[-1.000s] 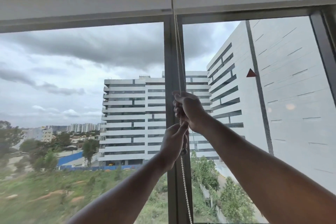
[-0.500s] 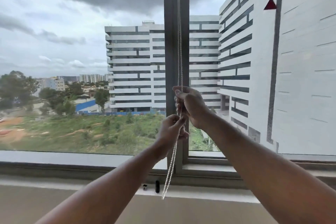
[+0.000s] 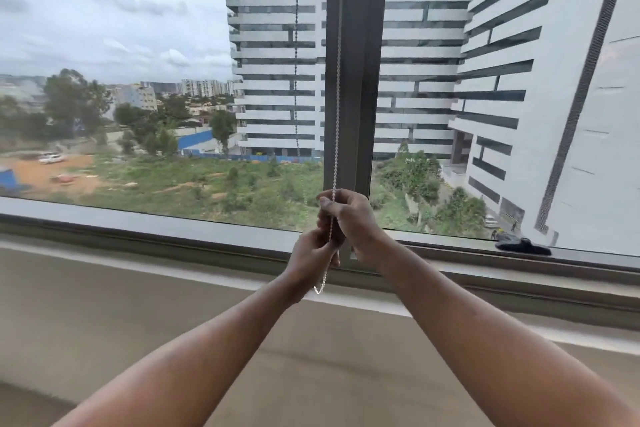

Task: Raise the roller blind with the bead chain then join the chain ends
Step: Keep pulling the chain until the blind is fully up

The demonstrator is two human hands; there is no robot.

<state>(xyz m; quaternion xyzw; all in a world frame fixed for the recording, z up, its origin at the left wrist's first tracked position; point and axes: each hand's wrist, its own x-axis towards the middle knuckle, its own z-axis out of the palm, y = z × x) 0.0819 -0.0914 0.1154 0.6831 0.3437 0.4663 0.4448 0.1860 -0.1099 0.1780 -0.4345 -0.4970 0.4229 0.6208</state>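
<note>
A white bead chain (image 3: pixel 337 87) hangs down in front of the grey window mullion (image 3: pixel 360 62). My right hand (image 3: pixel 349 222) is closed around the chain just above the sill. My left hand (image 3: pixel 311 260) sits right below it, also closed on the chain. A short loose end of the chain (image 3: pixel 320 284) dangles under my left hand. A darker line of beads (image 3: pixel 296 45) left of the mullion looks like a reflection in the glass. The roller blind is out of view above the frame.
The window sill and lower frame (image 3: pixel 156 229) run across below the glass. A dark small object (image 3: pixel 523 246) lies on the frame at the right. A beige wall (image 3: pixel 104 322) is below the sill.
The view has tilted down from the blind's bottom edge to the sill. Both hands have come down along the chain, staying closed on it; the dangling end is now much shorter.
</note>
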